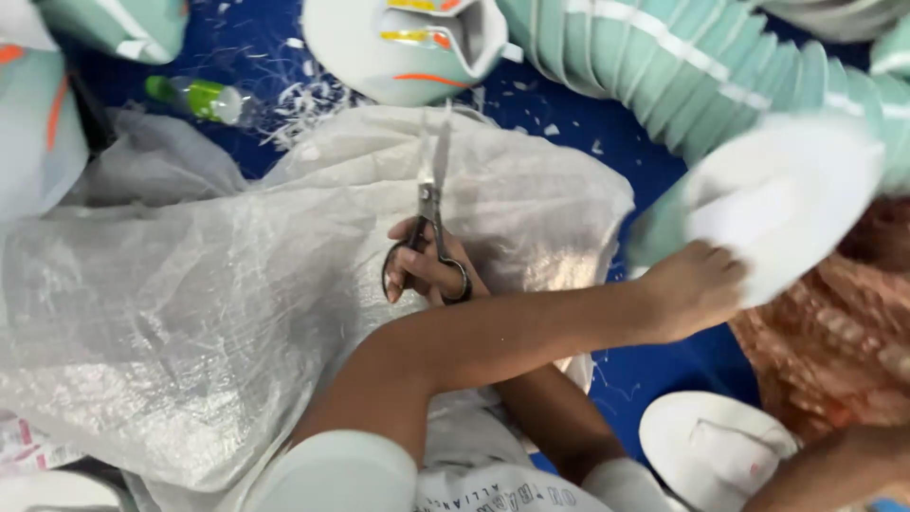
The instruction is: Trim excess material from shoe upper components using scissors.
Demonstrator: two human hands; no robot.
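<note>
White sack (190,313) is lying over the person's lap, on the blue floor (654,370). Her right hand (431,270) is gripping one pair of scissors (431,223), blades pointing away. Crossing over it, the left hand (697,284) is closing on one white insole (787,199) beside a long row of stacked green insoles (682,66). One green bottle (199,97) is lying near the sack.

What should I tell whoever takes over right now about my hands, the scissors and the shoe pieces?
Right hand: fingers through the scissors, blades shut, over the white sack.
Left hand: crossed over the right arm, at the edge of a white sole; grip unclear.
Done: white scraps lie on the blue floor.
Left: a row of green pieces lies beside.
</note>
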